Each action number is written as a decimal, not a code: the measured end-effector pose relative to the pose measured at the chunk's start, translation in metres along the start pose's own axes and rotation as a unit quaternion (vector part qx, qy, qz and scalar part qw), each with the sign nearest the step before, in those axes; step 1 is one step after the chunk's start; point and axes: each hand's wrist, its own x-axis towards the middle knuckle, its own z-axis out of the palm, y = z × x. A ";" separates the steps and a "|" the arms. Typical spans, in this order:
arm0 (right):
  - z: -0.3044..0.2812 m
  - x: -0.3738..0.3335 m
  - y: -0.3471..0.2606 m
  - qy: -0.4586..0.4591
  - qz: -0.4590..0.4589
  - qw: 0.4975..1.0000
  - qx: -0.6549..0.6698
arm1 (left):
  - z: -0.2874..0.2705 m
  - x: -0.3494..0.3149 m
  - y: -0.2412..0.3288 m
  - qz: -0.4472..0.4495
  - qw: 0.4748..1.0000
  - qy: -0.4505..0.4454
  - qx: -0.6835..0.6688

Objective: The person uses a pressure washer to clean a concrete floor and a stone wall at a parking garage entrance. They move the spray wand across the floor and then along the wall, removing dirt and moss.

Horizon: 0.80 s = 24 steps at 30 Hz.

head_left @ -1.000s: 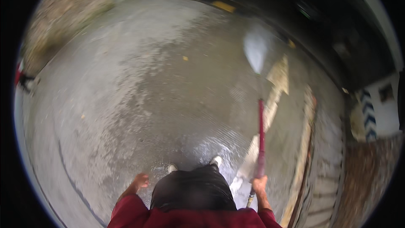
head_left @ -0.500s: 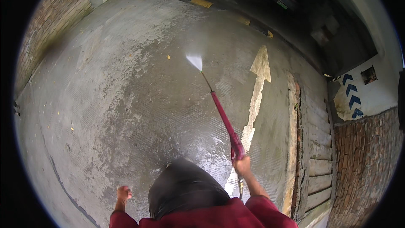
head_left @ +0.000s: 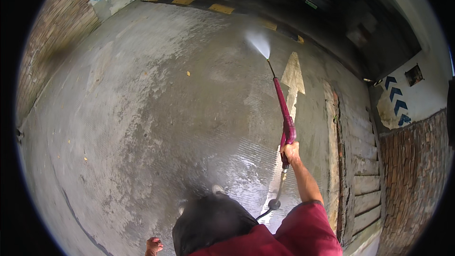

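On wet concrete ramp: right hand clamped on red spray lance, nozzle out by painted arrow. Left hand low, empty, grip unclear.

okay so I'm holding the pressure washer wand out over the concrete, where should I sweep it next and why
Probably swing the wand left. The right hand aims its spray far out beside the painted arrow, and the concrete to the left looks dull and blotchy, while the patch nearer the feet shines wet.
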 end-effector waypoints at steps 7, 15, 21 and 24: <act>0.050 -0.016 -0.041 0.044 0.026 0.999 -0.011 | -0.097 0.026 0.026 0.025 0.999 0.002 0.027; 0.064 0.016 -0.117 0.021 0.033 0.999 -0.007 | -0.149 0.094 0.163 -0.015 0.978 0.087 -0.190; 0.081 0.171 -0.175 -0.009 0.028 0.999 0.021 | -0.034 0.141 0.307 0.065 0.992 0.095 -0.044; 0.087 0.255 -0.203 -0.004 0.012 0.999 0.052 | 0.023 0.151 0.357 -0.024 0.994 0.041 -0.095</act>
